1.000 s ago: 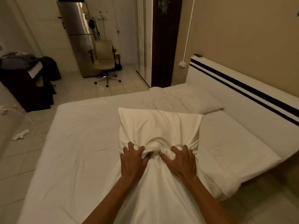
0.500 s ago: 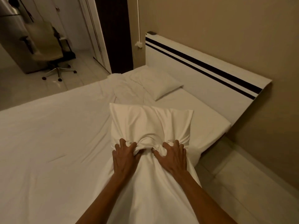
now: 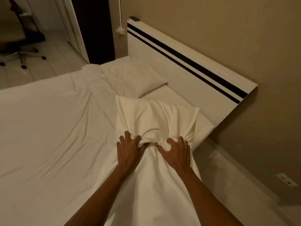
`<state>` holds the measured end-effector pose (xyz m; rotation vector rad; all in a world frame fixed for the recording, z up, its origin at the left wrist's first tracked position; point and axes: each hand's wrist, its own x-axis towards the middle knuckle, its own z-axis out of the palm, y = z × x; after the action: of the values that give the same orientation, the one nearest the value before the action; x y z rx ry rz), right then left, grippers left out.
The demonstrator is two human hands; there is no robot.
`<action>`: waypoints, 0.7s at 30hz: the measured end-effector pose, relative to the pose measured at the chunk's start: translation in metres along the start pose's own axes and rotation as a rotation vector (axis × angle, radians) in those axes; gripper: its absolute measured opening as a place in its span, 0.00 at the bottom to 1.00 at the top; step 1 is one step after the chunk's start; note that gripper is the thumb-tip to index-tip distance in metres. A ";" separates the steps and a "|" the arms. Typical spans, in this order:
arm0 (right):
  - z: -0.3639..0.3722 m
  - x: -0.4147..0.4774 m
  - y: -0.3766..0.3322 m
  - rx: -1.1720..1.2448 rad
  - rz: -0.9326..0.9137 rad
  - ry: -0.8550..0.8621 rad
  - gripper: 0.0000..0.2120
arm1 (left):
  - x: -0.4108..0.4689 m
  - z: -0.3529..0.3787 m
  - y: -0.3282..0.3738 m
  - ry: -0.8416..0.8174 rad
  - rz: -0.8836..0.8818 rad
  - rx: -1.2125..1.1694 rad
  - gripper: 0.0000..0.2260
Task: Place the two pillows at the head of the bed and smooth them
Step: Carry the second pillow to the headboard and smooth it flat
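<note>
left hand (image 3: 128, 152): fingers curled down into the white fabric, fist-like clutch on a bunched fold of the held pillow (image 3: 156, 118); palm faces down.
right hand (image 3: 176, 152): same kind of clutch, fingers hooked round a gathered knot of the case; thumb side turned toward the left hand.
gap between hands: small, the cloth puckers into tight creases between them.
held pillow: white, plump end fanned out away from the person, toward the headboard (image 3: 187, 69); loose case trails back under both forearms to the bottom edge of the view.
pillow position: over the near corner of the bed (image 3: 40, 128), close to its right edge; whether its far end rests on the mattress or hangs just above it, cannot tell.
second pillow (image 3: 140, 77): lies flat at the head of the bed, far side, beside the headboard, apart from the held one.
open room at head: bare strip of sheet between the second pillow and the bed's near corner, along the headboard.
edges: headboard white with two dark stripes, ending at the right against the beige wall (image 3: 244, 38); floor (image 3: 228, 185) runs between bed side and wall.
sheet: rumpled near the second pillow, smoother to the left.
background: office chair (image 3: 16, 38) on tiles, top left, well apart.
</note>
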<state>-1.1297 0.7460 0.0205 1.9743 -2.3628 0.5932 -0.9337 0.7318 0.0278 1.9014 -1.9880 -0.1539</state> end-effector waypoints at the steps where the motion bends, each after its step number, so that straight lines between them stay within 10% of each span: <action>1: 0.002 0.006 0.007 -0.006 -0.004 0.002 0.26 | 0.005 0.004 0.005 -0.013 0.003 0.001 0.21; 21: 0.023 0.244 0.239 0.035 -0.201 -0.191 0.28 | 0.145 0.150 0.235 0.009 -0.294 0.052 0.19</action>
<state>-1.4013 0.5407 -0.0093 2.3437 -2.2233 0.4584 -1.2074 0.5799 -0.0026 2.2155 -1.7116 -0.1734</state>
